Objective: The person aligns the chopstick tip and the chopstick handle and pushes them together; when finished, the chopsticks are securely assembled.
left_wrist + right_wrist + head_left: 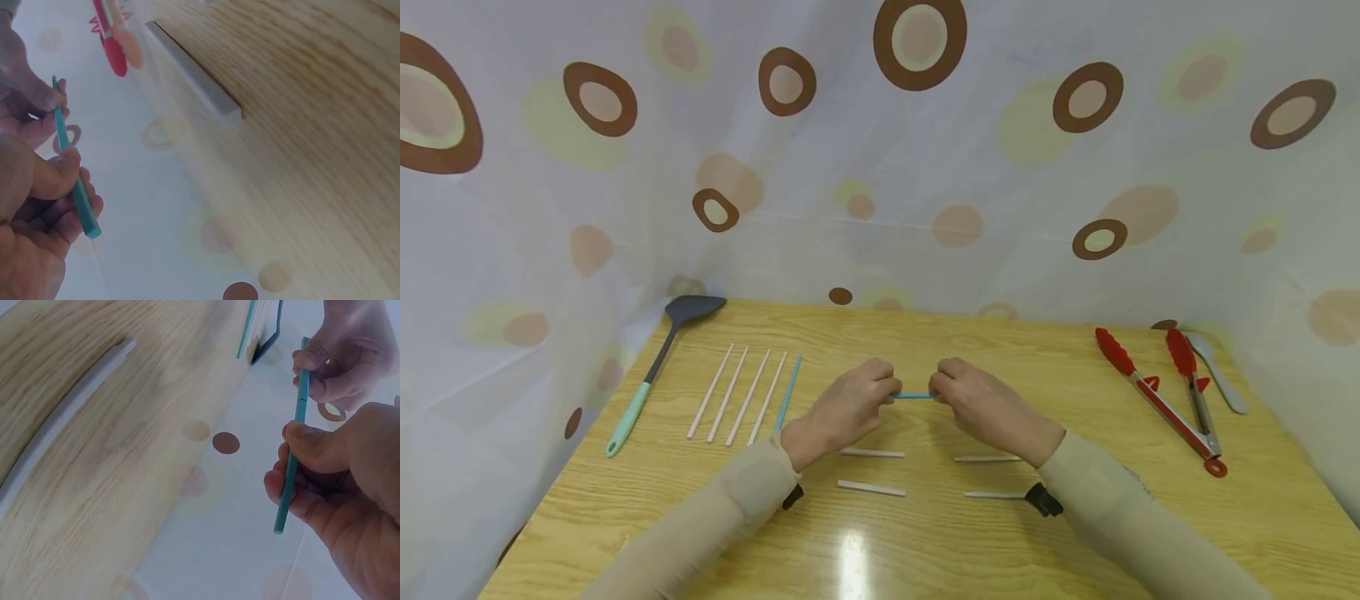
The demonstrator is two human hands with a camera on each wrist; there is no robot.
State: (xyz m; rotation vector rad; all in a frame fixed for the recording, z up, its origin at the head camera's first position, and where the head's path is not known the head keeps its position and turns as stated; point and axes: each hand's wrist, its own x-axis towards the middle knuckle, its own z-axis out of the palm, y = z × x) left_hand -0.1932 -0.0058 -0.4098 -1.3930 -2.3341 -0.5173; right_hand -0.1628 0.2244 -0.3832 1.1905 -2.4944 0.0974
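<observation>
Between both hands, a thin blue stick (913,395) is held sideways above the table. My left hand (848,402) pinches its left end between thumb and curled fingers, and my right hand (988,408) does the same at the right end. In the right wrist view the blue stick (300,412) shows a fine seam across it between the hands. Its near end sticks out below the right fingers. Short pale sticks (871,487) lie on the table below the left hand, and others (988,458) below the right, partly hidden by the forearm.
Several long pale sticks (737,396) and one blue stick (788,392) lie in a row at the left. Beyond them is a black spatula (658,358) with a mint handle. Red-tipped tongs (1165,404) and a grey utensil (1219,375) lie at the right. A patterned curtain (880,167) borders the table.
</observation>
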